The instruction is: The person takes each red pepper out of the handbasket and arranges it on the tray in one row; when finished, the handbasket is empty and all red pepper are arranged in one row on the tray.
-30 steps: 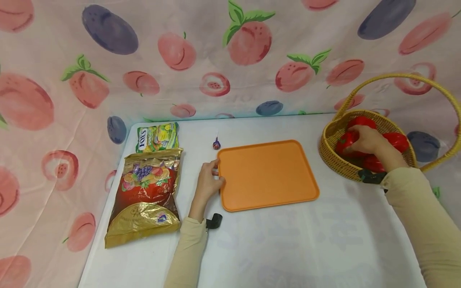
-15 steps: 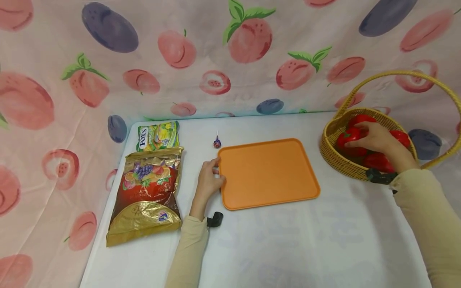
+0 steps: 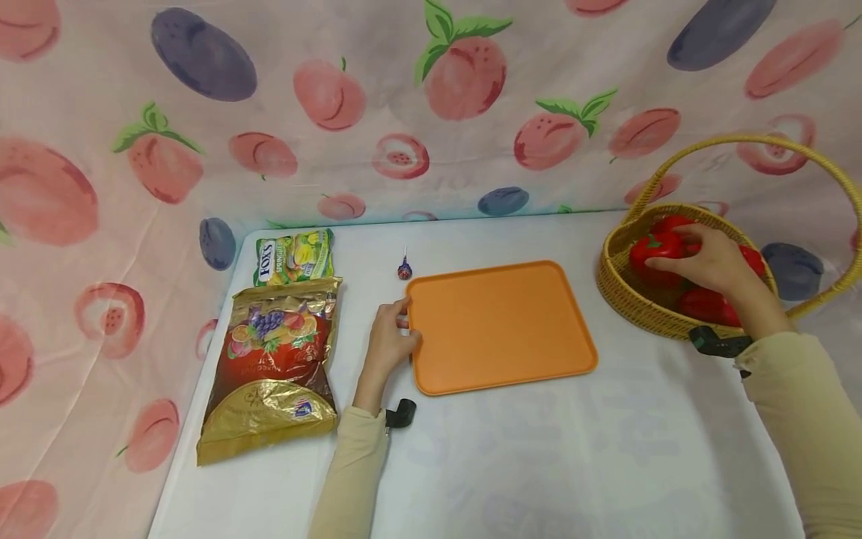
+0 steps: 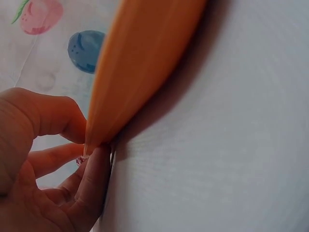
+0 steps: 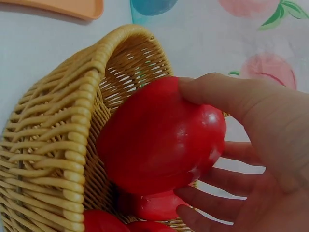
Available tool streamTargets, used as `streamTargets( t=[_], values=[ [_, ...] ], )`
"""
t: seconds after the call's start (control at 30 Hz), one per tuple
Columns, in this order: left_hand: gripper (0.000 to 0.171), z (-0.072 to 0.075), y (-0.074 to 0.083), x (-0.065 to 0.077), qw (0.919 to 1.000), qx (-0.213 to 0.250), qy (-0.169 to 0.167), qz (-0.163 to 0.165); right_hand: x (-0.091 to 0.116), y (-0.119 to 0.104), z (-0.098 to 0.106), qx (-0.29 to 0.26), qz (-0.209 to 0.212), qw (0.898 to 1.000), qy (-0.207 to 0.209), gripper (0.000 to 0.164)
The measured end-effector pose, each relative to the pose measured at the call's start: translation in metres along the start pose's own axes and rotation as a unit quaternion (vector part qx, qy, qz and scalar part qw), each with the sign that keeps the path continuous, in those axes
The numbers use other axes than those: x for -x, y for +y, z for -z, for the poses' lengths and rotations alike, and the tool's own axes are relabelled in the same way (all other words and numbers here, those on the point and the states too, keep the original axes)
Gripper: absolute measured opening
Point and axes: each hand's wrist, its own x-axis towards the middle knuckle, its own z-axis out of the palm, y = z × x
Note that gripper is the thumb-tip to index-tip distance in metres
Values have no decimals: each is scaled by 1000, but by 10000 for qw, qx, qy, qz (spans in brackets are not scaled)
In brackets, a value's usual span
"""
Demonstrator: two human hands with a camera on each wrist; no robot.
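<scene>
My right hand grips a red bell pepper with a green stem, thumb on one side and fingers on the other. In the right wrist view the pepper is raised among the sides of the wicker basket, above other red peppers. My left hand pinches the left rim of the orange tray between thumb and fingers. In the left wrist view the tray's edge runs down to the fingertips, close over the white table.
The basket's tall handle arches over the right arm. At left lie a gold and red candy bag and a green FOX'S bag. A lollipop lies behind the tray. A fruit-print cloth hangs behind.
The right hand has drawn slightly right and up with the pepper, which sits higher in the basket and shows its stem top more. The left hand and tray have stayed put.
</scene>
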Motion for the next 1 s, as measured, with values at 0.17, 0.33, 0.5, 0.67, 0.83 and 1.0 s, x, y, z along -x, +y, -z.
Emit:
streamTargets(
  t=[0.17,0.33,0.5,0.67,0.83,1.0],
  values=[
    [66,1,-1,1,10000,-23,-7,11,3,-4,-1,-254,-17,9993,260,96],
    [66,0,-1,1,10000,20,39,-69,5,-8,-1,-509,-34,9979,394,95],
    [66,-1,-2,0,9999,45,67,-117,7,-11,0,-593,-87,9972,445,94],
    [64,1,-1,0,9999,75,40,-127,9,-18,0,-668,-84,9965,493,93],
    [65,1,-1,0,10000,69,4,-56,10,-23,1,-749,-84,9958,513,93],
    [65,0,-1,0,10000,52,2,1,11,-31,3,-756,15,9955,570,91]
  ],
)
